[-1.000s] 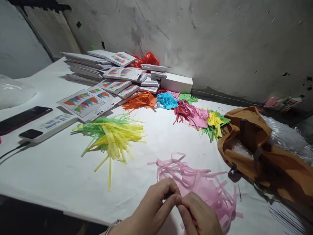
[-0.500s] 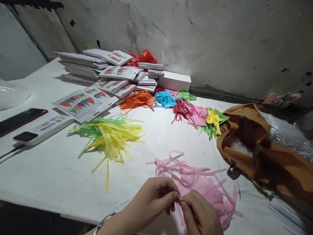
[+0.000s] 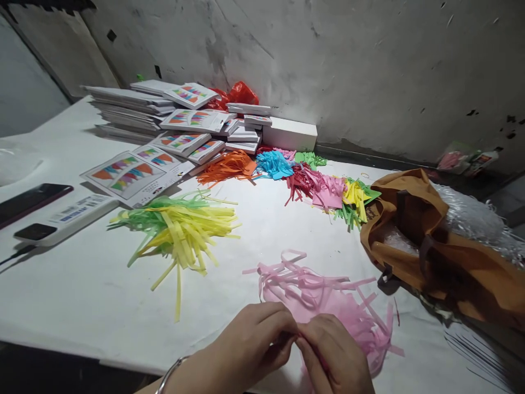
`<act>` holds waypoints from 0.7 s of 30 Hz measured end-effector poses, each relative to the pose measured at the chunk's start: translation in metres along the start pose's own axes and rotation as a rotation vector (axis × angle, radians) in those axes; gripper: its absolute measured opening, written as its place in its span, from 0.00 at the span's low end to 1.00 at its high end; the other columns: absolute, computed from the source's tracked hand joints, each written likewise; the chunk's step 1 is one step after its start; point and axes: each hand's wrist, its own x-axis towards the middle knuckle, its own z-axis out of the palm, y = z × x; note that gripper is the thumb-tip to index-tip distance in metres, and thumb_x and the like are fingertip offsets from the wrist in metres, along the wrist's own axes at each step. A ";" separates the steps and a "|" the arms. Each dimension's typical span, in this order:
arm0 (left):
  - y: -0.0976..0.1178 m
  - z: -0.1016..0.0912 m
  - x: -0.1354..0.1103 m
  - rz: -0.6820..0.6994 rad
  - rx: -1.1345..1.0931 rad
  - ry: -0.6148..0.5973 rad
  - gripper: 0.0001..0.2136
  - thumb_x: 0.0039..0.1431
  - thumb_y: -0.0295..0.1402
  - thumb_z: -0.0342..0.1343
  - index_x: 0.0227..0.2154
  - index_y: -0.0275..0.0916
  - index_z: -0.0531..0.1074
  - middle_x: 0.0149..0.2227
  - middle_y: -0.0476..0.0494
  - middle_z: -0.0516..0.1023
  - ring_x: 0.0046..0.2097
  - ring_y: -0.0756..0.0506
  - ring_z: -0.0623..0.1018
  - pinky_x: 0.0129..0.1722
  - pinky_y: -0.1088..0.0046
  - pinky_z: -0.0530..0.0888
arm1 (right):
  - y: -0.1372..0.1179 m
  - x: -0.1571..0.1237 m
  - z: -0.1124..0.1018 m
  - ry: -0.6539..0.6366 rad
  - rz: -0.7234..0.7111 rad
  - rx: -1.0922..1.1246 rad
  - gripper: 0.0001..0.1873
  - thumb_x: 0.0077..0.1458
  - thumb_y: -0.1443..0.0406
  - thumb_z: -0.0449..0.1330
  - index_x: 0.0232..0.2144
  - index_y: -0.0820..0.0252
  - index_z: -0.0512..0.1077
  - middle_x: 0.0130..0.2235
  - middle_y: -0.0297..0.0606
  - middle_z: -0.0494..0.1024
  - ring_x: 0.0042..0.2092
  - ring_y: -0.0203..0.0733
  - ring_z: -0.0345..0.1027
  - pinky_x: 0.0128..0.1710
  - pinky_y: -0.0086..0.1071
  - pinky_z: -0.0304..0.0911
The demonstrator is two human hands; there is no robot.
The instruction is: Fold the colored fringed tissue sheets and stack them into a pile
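Note:
At the table's front edge, my left hand point(image 3: 262, 340) and my right hand point(image 3: 334, 353) meet fingertip to fingertip, both closed in a pinch. Between and beneath them is pink tissue paper, gripped at a spot the fingers mostly cover. A pink fringed tissue paper tassel point(image 3: 324, 298) spreads over the table just behind the hands, its cut strips fanning out. Left of it lies a green and yellow tissue paper tassel point(image 3: 184, 230), which neither hand touches. A bracelet circles my left wrist.
Stacked printed packets point(image 3: 188, 120) and a white box point(image 3: 290, 134) stand against the wall. Coloured tassels point(image 3: 274, 164) lie in front of them. A brown bag point(image 3: 410, 230) with clear plastic is at right; a phone point(image 3: 33, 202) and white device point(image 3: 65, 219) are at left.
My fingertips have drawn closer together, hiding the pink twist seen between them before. My left fingers have curled further in. The view has shifted slightly.

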 end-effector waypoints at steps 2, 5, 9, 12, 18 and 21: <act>0.001 0.001 -0.003 0.015 0.063 0.064 0.10 0.54 0.18 0.53 0.33 0.40 0.70 0.28 0.49 0.78 0.28 0.50 0.76 0.31 0.80 0.72 | -0.001 0.003 -0.003 0.023 -0.041 -0.069 0.10 0.62 0.74 0.55 0.41 0.56 0.70 0.31 0.33 0.77 0.32 0.37 0.72 0.46 0.38 0.70; 0.002 0.000 -0.004 0.009 0.033 0.106 0.09 0.55 0.19 0.53 0.33 0.40 0.69 0.26 0.49 0.77 0.27 0.51 0.75 0.29 0.81 0.71 | -0.002 0.004 -0.004 0.049 -0.091 -0.146 0.10 0.59 0.75 0.56 0.40 0.56 0.69 0.29 0.29 0.76 0.29 0.34 0.71 0.51 0.40 0.68; 0.005 -0.008 0.000 -0.103 -0.233 0.008 0.05 0.61 0.23 0.54 0.35 0.40 0.70 0.30 0.47 0.77 0.29 0.51 0.75 0.30 0.82 0.72 | -0.005 -0.002 0.005 0.126 -0.041 -0.160 0.09 0.60 0.74 0.55 0.38 0.56 0.68 0.28 0.30 0.75 0.29 0.35 0.70 0.53 0.42 0.66; 0.006 -0.012 0.003 -0.173 -0.362 -0.083 0.04 0.67 0.28 0.53 0.36 0.40 0.71 0.32 0.46 0.78 0.32 0.50 0.75 0.33 0.81 0.71 | -0.009 -0.005 0.015 0.170 -0.006 -0.168 0.06 0.64 0.71 0.53 0.37 0.56 0.68 0.28 0.31 0.74 0.29 0.37 0.69 0.53 0.46 0.65; 0.009 -0.010 -0.005 -0.150 -0.284 -0.035 0.07 0.68 0.26 0.47 0.35 0.41 0.68 0.31 0.46 0.76 0.31 0.49 0.73 0.32 0.79 0.70 | -0.011 -0.002 0.017 0.149 -0.066 -0.263 0.08 0.62 0.73 0.52 0.35 0.56 0.68 0.28 0.30 0.72 0.28 0.36 0.69 0.56 0.48 0.63; 0.012 -0.012 -0.006 -0.134 -0.250 0.016 0.07 0.67 0.25 0.47 0.34 0.42 0.66 0.31 0.47 0.76 0.31 0.50 0.73 0.31 0.80 0.70 | -0.007 -0.001 0.008 0.067 -0.124 -0.268 0.08 0.60 0.74 0.53 0.36 0.57 0.67 0.28 0.29 0.72 0.28 0.34 0.69 0.57 0.46 0.63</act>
